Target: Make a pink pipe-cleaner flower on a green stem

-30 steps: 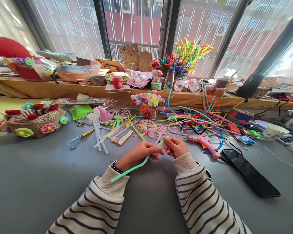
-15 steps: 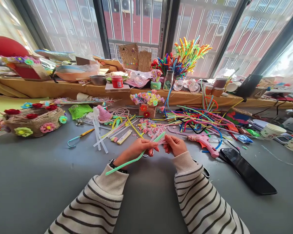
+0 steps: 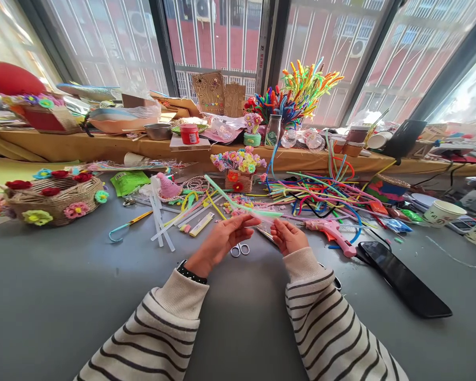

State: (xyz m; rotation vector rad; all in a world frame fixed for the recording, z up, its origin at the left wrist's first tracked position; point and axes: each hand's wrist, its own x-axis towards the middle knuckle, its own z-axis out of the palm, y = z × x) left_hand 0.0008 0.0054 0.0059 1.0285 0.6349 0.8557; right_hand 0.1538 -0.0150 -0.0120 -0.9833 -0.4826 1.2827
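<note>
And the right hand (image 3: 289, 237) pinches the green stem (image 3: 233, 204) near one end; its bent length runs out beyond the left hand (image 3: 222, 241). That left hand has fingers extended by the pink strip (image 3: 265, 217), grip impossible to tell! Scissors (image 3: 239, 246) lie just beside it, glue gun (image 3: 335, 234) right of the right hand.

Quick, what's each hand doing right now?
Left hand: fingers partly curled beside the green strip; whether it grips can't be told.
Right hand: closed, fingertips pinched at the green strip's end.
</note>
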